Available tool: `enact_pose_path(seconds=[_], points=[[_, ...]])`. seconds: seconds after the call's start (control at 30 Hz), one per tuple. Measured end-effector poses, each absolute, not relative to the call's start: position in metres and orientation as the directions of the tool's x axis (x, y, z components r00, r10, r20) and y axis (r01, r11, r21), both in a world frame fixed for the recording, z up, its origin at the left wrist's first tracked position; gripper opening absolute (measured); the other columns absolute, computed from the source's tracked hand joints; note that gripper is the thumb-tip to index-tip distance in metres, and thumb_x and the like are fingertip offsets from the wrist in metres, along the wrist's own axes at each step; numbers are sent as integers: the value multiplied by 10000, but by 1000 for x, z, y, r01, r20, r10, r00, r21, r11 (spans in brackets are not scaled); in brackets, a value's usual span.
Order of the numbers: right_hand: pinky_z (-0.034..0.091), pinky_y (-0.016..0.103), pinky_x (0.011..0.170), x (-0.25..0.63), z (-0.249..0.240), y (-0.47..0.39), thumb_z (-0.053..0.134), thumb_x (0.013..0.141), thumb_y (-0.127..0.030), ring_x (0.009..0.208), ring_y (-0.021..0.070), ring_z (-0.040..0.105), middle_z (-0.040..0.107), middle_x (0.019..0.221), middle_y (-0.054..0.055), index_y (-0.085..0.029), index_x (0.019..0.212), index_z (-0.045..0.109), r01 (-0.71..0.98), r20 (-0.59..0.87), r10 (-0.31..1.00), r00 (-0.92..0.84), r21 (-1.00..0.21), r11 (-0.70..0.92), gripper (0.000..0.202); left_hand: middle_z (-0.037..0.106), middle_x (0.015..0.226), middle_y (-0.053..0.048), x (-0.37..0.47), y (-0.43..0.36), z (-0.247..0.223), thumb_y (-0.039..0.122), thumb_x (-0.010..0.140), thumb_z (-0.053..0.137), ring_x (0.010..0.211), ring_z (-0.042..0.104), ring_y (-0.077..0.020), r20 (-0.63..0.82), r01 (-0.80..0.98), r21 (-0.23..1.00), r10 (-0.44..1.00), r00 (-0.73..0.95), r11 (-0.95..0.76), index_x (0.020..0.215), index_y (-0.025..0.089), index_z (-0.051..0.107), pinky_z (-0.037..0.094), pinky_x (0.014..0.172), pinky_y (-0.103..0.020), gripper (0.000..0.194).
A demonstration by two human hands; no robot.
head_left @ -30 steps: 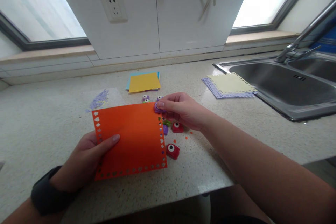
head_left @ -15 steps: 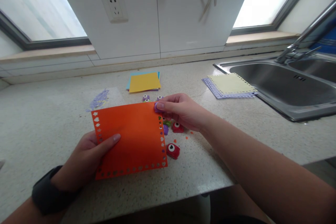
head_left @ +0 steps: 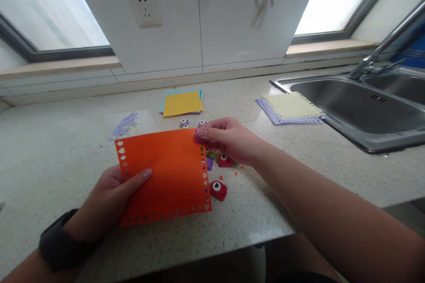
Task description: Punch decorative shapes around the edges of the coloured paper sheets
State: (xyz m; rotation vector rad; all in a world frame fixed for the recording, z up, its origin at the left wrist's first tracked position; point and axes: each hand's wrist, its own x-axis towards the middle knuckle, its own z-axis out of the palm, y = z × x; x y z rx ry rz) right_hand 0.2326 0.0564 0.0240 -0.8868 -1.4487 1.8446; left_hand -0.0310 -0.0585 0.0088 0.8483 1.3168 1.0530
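An orange paper sheet has small shapes punched along its left, right and bottom edges. My left hand grips its left side, thumb on top. At the sheet's top right corner, my right hand pinches a purple craft punch that sits over the edge. Two red punches lie to the right of the sheet, and another purple punch is partly covered by it. More small punches show behind the top edge.
Yellow paper lies on blue sheets at the back. Punched cream and lilac sheets rest beside the steel sink at the right. Lilac paper bits lie at the left, and orange bits are near the red punches.
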Motion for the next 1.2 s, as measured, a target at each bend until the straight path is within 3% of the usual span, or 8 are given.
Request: enact_pose_path(seconds=[0.8, 1.2], points=[[290, 205, 346, 232, 26, 54, 823, 761, -464, 437, 68, 448, 582, 586, -19, -167, 818, 712, -64, -95, 819, -566, -985, -159, 322, 804, 1082, -65, -29, -57, 9, 383, 794, 808, 875, 783, -311, -321, -55, 946, 945, -60, 318, 1123, 254, 773, 669, 774, -410, 355], [289, 200, 336, 231, 23, 56, 843, 738, -454, 422, 64, 440, 572, 567, -26, -165, 803, 708, -68, -93, 829, -552, -985, -156, 325, 795, 1116, -74, -28, -57, 12, 402, 786, 808, 926, 774, -332, -303, -5, 953, 950, -77, 304, 1107, 249, 783, 665, 783, -414, 356]])
